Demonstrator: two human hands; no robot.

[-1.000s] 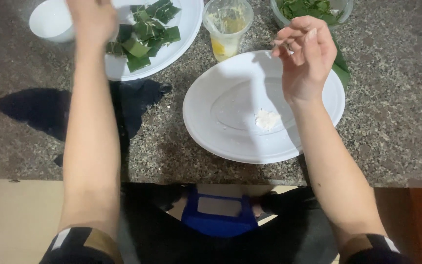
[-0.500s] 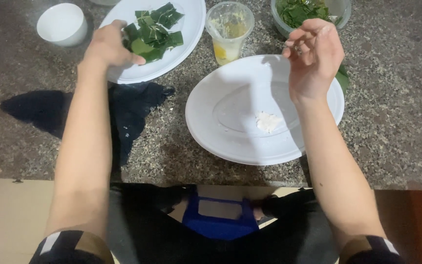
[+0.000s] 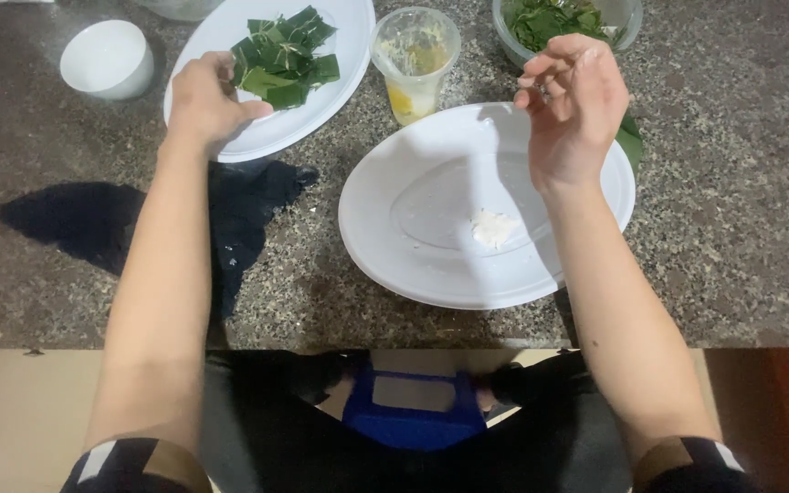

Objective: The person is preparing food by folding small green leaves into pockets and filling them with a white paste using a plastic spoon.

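L hand (image 3: 207,96) rests on the near rim of the oval plate (image 3: 340,78) at the far edge of the counter (image 3: 66,274), fingers curled loosely, thumb pointing toward the pile of folded green leaf pieces (image 3: 283,57) on that plate; thumb tip just beside the nearest piece, can't tell if it touches. Nothing clearly gripped.

R hand (image 3: 573,105) hovers above the far-right rim of the big round white plate (image 3: 486,215), which sits mid-counter, close to the near edge. Fingers bent, thumb & forefinger tips drawn together as in a pinch; whatever is between them is too small to make out. A small white dab (image 3: 493,226) lies in the plate's well, below & left of that hand.

Clear plastic cup (image 3: 415,59) w/ yellowish liquid at the bottom stands between the two plates, just beside both. Glass bowl of green leaves (image 3: 550,23) at the far edge, behind the R hand. Small white bowl (image 3: 107,59) toward the far-left corner, apart from the oval plate.
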